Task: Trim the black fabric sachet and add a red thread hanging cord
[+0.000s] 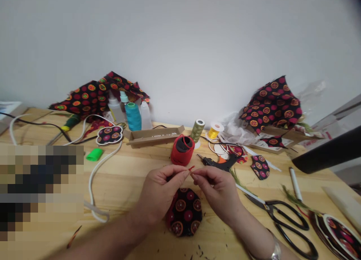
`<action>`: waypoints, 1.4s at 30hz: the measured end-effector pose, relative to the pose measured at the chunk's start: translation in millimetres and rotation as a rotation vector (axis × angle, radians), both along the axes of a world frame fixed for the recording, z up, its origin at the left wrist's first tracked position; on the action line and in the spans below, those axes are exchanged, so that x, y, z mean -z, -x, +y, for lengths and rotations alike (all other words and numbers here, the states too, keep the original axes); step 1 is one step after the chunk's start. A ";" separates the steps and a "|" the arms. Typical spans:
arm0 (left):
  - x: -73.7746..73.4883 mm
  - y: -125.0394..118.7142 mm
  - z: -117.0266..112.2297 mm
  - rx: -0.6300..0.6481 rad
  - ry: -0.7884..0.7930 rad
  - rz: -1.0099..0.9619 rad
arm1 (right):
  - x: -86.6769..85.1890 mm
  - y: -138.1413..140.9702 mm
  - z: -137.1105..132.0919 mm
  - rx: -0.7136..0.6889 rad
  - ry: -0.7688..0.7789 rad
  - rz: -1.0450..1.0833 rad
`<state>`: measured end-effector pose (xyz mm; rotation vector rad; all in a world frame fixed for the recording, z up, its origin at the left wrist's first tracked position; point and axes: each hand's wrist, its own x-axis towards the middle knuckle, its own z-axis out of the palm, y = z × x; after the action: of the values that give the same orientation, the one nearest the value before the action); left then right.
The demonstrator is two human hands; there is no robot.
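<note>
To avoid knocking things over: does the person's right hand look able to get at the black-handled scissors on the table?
Probably yes. The right hand sits near the black-handled scissors, with nothing solid between them. It would first have to release the small red strip it pinches.

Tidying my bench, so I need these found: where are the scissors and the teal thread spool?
Black-handled scissors (299, 215), head view, on a handle loop.
Teal thread spool (133, 117), head view, on the wound thread.

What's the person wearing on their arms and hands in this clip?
The left hand and right hand are bare, without gloves. The left forearm and right forearm show no sleeves. A silver metal band, watch or bracelet, circles the right wrist.
</note>
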<state>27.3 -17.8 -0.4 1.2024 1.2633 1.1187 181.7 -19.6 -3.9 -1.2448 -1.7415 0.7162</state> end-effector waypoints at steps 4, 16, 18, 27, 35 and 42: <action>-0.7 -0.3 1.6 0.001 -0.017 0.031 | -2.5 0.2 -2.2 -0.043 -0.154 -0.077; -0.1 -0.1 1.3 -0.007 0.027 0.014 | 3.5 -2.3 -4.3 -0.120 -0.199 -0.191; 0.1 -0.2 1.5 0.002 0.035 0.000 | 3.1 -1.9 -4.5 -0.127 -0.194 -0.192; -1.3 -1.0 0.4 -0.004 0.039 0.006 | 4.1 -2.0 -4.0 -0.156 -0.193 -0.212; -1.4 0.8 1.6 0.003 -0.013 0.051 | 5.1 -2.7 -4.6 -0.185 -0.229 -0.226; -1.7 -0.1 2.2 0.007 -0.021 0.086 | 5.2 -4.6 -6.4 -0.230 -0.265 -0.278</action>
<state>27.4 -15.7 1.4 1.2821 1.3140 1.0872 186.3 -26.0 -9.1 -1.0077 -2.1550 0.4348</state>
